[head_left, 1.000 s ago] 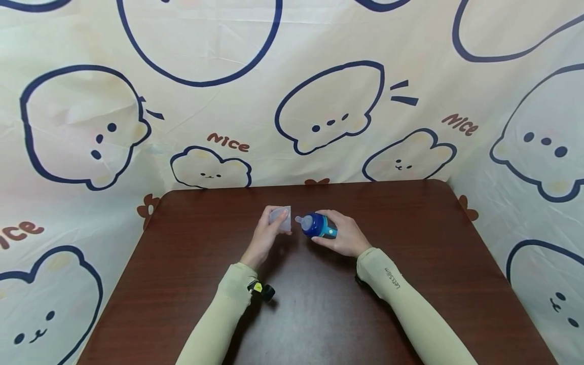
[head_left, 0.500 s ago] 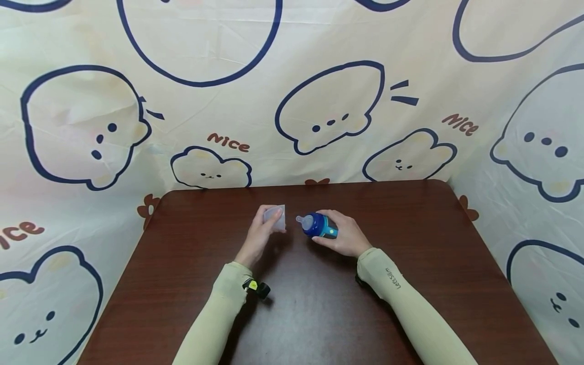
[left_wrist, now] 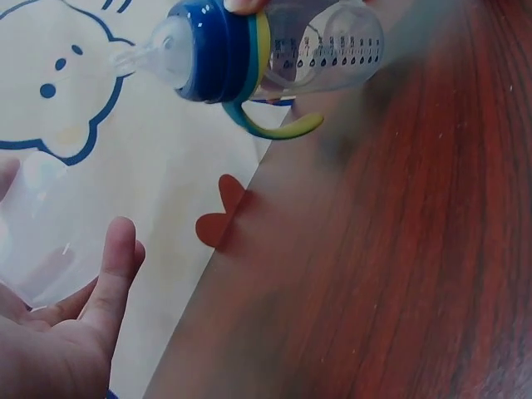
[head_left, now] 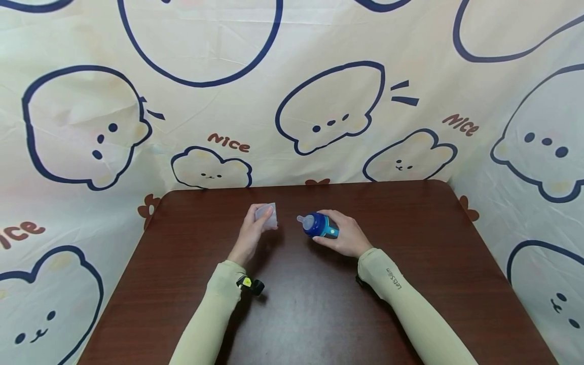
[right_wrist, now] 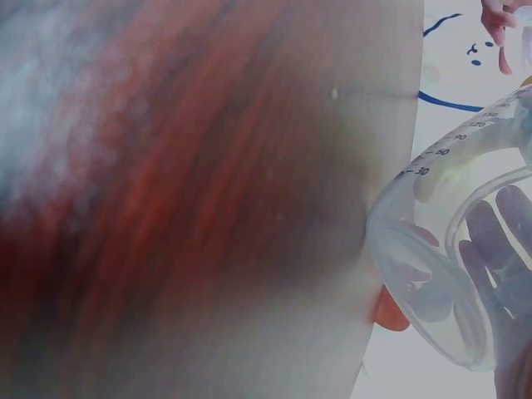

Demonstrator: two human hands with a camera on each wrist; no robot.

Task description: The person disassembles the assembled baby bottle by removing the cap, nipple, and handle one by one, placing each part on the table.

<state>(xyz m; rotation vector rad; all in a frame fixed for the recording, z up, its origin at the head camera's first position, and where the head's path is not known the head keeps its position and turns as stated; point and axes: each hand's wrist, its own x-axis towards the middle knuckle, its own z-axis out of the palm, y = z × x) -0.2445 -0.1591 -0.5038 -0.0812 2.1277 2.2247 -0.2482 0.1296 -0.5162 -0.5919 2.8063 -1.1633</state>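
My right hand grips a baby bottle, tilted with its clear teat pointing left. The bottle has a blue collar, a teal-and-yellow handle in the left wrist view, and a see-through body with measuring marks. To its left, my left hand holds a translucent bottle cap between thumb and fingers. A gap separates the cap from the teat. Both hands are above the far half of the table. Seen from the right wrist, fingers show through the bottle's clear base.
A dark brown wooden table lies below both hands. Behind it and along both sides hangs a pale cloth with blue cartoon outlines. A small black camera sits on the left wrist.
My left hand has moved left with the cap, widening the gap to the bottle. My right hand and the bottle have stayed almost still.
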